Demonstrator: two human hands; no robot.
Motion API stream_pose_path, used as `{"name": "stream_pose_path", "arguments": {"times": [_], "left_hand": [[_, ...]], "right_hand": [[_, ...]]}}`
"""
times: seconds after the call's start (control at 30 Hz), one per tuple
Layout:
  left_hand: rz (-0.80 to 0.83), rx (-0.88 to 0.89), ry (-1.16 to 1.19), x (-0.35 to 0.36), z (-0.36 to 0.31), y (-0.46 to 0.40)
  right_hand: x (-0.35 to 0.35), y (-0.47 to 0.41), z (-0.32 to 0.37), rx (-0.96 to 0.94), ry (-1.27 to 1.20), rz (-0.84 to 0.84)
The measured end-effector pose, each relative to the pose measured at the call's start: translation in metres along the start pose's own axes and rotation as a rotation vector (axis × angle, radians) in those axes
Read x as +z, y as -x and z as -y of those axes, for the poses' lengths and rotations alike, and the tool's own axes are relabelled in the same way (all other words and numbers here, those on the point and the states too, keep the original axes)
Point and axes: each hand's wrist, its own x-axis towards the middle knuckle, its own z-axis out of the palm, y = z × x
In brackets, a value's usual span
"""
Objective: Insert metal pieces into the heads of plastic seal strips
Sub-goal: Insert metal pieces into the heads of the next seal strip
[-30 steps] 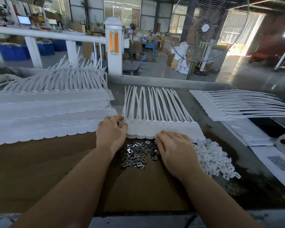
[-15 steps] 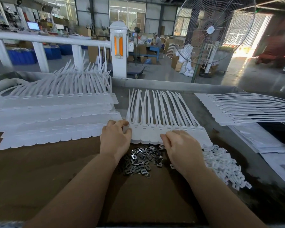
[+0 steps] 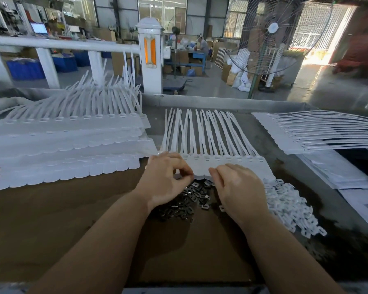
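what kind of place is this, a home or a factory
Most likely a factory assembly bench: stacked rows of white seal strips, a heap of metal pieces, and a big industrial fan on the workshop floor.

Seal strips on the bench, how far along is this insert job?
Whether any heads are already filled cannot be told. In hand: the row of seal strips, its near edge under the left hand and right hand. Left: a pile of metal pieces, and the stacked strips on the left, state unclear.
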Motion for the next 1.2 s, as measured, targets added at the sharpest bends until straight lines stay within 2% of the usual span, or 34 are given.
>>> {"name": "stream_pose_path", "arguments": {"times": [0.17, 0.4, 0.63, 0.8, 1.2], "left_hand": [[0.083, 0.056, -0.093, 0.0025, 0.0006, 0.0008], [0.098, 0.071, -0.085, 0.0022, 0.0034, 0.0000], [0.267, 0.074, -0.088, -0.0010, 0.0012, 0.0022], [0.349, 0.042, 0.012, -0.0071, 0.0023, 0.0018], [0.276, 0.061, 0.014, 0.0005, 0.0059, -0.0005]], "right_hand": [[-0.0009, 0.0009, 0.0003, 0.003, -0.009, 0.015], [-0.0003, 0.0015, 0.0000, -0.006, -0.015, 0.009], [0.0003, 0.0022, -0.0007, -0.010, -0.025, 0.021], [0.0002, 0.0021, -0.0005, -0.015, -0.007, 0.005], [-0.0016, 0.0009, 0.0002, -0.006, -0.029, 0.022]]}}
